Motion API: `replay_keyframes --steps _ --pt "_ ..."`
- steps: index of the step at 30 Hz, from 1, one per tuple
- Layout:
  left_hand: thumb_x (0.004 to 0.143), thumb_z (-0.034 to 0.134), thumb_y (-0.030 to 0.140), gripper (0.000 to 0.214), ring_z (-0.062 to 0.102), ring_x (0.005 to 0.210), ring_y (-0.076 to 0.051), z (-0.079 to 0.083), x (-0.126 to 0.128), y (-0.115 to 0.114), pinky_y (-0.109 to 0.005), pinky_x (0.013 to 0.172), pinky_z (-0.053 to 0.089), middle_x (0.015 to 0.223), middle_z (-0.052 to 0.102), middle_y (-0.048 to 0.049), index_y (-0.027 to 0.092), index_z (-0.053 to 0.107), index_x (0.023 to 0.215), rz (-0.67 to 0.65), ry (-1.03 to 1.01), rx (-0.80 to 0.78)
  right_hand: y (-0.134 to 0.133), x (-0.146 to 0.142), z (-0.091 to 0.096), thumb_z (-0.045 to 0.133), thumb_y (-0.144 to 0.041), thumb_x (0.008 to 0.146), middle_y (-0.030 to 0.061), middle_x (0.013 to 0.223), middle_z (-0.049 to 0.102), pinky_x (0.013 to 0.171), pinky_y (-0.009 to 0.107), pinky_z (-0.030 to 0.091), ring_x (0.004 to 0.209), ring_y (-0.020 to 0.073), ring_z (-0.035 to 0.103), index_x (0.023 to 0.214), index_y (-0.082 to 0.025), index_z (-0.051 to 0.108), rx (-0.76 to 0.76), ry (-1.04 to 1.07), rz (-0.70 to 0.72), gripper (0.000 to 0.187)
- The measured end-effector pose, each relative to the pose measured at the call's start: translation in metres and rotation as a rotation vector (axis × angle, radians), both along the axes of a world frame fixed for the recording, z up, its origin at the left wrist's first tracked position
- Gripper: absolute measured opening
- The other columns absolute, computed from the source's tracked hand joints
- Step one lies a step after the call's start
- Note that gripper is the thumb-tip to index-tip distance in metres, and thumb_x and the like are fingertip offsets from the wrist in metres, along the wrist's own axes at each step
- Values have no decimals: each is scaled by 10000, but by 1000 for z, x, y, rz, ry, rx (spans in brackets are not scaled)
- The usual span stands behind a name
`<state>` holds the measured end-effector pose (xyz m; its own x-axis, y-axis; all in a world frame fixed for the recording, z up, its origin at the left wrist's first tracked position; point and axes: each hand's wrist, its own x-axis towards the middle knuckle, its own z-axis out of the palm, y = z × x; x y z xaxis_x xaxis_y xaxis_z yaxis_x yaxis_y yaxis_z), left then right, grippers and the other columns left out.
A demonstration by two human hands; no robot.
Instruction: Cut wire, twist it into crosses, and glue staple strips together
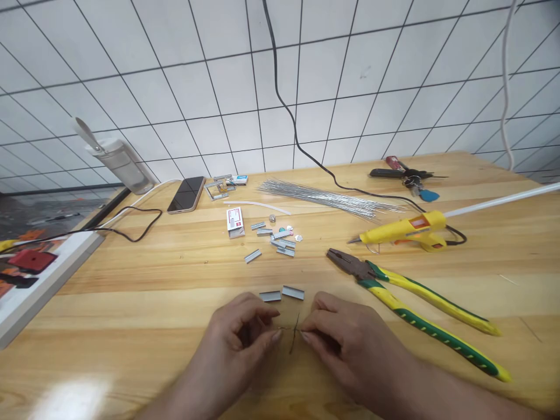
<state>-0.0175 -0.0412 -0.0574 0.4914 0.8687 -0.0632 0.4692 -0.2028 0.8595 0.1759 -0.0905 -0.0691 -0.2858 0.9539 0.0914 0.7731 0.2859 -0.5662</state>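
Observation:
A small cross of thin dark wire [294, 332] is held just above the near part of the table, between my two hands. My right hand [350, 335] pinches one arm of it between thumb and forefinger. At the opposite arm, my left hand [238, 338] has its thumb tip by the wire end, with a gap between thumb and curled forefinger. Whether that thumb touches the wire is hard to see. Just beyond the fingertips lie two staple strips [270, 296]. Green-and-yellow pliers [354, 268] rest to the right of my right hand, jaws partly apart.
Farther back are more staple strips [284, 244], a small staple box [235, 223], a phone [186, 194] and a bundle of straight wires [324, 197]. On the right sit a yellow glue gun [406, 227] and keys [411, 178]. A power strip [48, 280] lines the left edge.

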Motion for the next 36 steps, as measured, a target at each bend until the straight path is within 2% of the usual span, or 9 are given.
replay_keyframes --steps 3,6,12,16,28,36 --pt "787 536 158 134 575 706 -152 1 -2 4 -240 635 460 761 587 -42 172 667 810 -142 40 128 1 -1 1 432 -137 819 40 705 549 541 268 353 631 167 536 736 -185 643 16 -50 4 232" --pt "825 489 142 185 564 689 -133 -1 -1 4 -219 626 446 743 565 -36 170 667 780 -215 120 191 2 -2 1 420 -145 837 44 704 551 541 272 355 632 171 540 738 -186 646 27 -82 6 250" --pt "852 460 154 202 555 687 -129 -11 1 0 -218 623 430 733 562 -34 168 632 748 -232 187 276 2 0 4 466 -144 825 41 741 568 580 281 393 665 176 560 792 -187 652 -54 -72 20 193" --pt "843 467 137 182 547 668 -120 -12 0 -2 -212 605 421 717 557 -19 177 604 732 -196 165 293 3 6 7 491 -117 802 35 774 583 617 290 419 701 182 571 808 -188 647 -94 -46 -24 171" --pt "834 483 147 129 534 687 -123 -13 -1 -5 -225 612 433 776 551 -14 208 596 824 -214 171 283 5 6 5 441 -116 833 24 762 569 598 283 417 689 173 563 754 -192 610 -70 -61 1 201" --pt "844 472 151 168 525 630 -108 -13 4 -5 -211 571 414 716 531 0 221 617 795 -201 201 370 2 3 3 447 -120 826 31 754 571 570 266 406 666 166 558 736 -192 609 -34 -107 21 199"
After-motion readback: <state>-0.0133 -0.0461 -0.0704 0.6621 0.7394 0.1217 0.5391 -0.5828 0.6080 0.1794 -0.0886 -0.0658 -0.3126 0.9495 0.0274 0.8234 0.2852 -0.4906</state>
